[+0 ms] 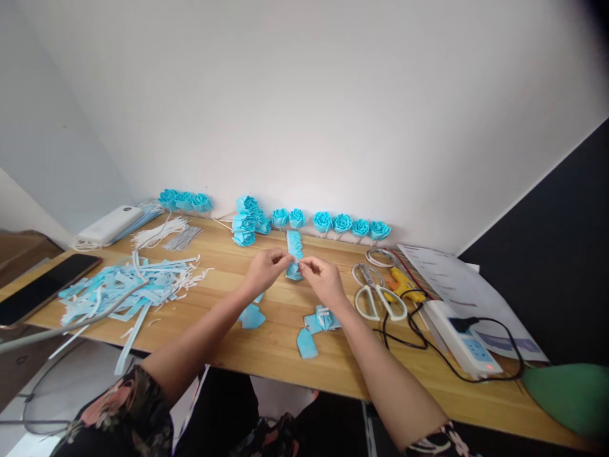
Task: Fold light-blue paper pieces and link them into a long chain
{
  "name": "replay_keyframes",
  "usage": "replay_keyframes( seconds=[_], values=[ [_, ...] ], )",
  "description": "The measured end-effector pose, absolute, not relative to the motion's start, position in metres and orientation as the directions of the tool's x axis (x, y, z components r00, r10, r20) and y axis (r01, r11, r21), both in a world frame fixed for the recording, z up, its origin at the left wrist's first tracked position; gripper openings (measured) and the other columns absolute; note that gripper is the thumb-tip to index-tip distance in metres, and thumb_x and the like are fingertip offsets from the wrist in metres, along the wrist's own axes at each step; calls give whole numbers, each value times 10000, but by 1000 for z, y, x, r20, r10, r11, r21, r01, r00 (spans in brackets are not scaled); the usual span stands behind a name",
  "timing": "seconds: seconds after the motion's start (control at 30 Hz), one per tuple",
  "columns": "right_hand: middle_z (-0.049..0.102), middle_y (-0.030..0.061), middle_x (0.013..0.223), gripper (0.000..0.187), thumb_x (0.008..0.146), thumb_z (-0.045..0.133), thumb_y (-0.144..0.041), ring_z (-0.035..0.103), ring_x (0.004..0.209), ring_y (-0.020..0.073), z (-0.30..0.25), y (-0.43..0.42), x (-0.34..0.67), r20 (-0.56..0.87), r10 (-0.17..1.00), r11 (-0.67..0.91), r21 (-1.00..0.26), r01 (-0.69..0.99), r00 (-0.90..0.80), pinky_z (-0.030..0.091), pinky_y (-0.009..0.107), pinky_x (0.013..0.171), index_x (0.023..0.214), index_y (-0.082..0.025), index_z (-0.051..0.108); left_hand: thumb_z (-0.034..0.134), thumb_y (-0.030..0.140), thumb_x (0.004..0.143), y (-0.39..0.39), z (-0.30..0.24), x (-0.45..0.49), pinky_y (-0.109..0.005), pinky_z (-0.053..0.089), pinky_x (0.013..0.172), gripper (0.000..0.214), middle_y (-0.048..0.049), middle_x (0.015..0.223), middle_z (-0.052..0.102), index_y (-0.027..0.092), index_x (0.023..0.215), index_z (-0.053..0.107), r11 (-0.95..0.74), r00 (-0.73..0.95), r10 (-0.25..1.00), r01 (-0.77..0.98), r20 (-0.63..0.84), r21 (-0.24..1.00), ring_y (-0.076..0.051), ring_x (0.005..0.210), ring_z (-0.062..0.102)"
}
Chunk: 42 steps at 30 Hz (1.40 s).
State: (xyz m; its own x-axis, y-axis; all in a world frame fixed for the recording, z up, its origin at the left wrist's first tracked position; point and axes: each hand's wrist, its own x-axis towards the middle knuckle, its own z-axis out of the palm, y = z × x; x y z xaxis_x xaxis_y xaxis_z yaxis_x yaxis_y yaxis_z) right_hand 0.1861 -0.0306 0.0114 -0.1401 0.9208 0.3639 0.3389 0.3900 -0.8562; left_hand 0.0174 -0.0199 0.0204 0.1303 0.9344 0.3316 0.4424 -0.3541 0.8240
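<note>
In the head view, both forearms reach up over the wooden table (285,346) in a narrowing V, and here the fingertips almost meet! The left hand (269,266) pinches thumb to forefinger, the right hand (321,276) mirrors it, both closed on a pale piece (295,260) too tiny to make out clearly. Right behind the fingers, a column of blue petals (294,241) lies on the wood; cut blue pieces (307,343) sit near the right forearm.

Left hand (267,270), right hand (322,277) close together, fingertips pinched; bare forearms (202,333) stretched forward, angled inward.
</note>
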Motion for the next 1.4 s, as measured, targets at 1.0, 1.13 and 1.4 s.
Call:
replay_keyframes(
  seconds=[1.0, 1.13, 1.4],
  values=[
    [604, -12, 658, 186, 809, 572, -339, 541, 626, 133, 7, -27, 190, 168, 935, 245, -943, 224, -312, 408, 238, 613, 785, -180, 664, 689, 364, 628, -21, 16, 9, -227, 365, 595, 247, 21, 582, 560, 133, 639, 601, -17, 244, 969, -48, 28, 999, -88, 569, 469],
    [668, 18, 751, 224, 838, 548, -365, 606, 731, 162, 8, -26, 191, 165, 931, 221, -965, 142, -324, 457, 273, 737, 771, -185, 664, 679, 360, 659, -22, 16, 4, -227, 367, 584, 240, 28, 561, 544, 140, 632, 585, -44, 204, 978, -39, 51, 998, -89, 555, 472],
    [652, -3, 674, 206, 798, 609, -370, 576, 628, 133, 1, -23, 190, 191, 943, 253, -943, 216, -272, 432, 238, 618, 786, -175, 675, 643, 335, 704, -20, 5, 6, -226, 384, 570, 201, 14, 618, 574, 137, 721, 609, -134, 134, 982, 3, 132, 991, -100, 568, 499]
  ],
)
